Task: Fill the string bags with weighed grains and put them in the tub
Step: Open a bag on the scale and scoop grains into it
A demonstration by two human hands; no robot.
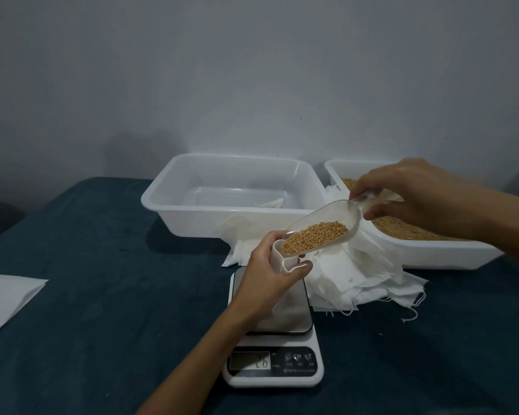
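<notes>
With the left hand (264,274) pinching a small white string bag (283,259) open and the right hand (414,196) gripping a clear plastic scoop (324,227), golden-brown grains (315,236) could spill past the narrow mouth if tipped fast.

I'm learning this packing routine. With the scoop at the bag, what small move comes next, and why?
Probably tip the scoop a little further with the right hand. Its lip already sits at the open mouth of the bag held by the left hand above the scale, and the grains are still in the scoop.
</notes>
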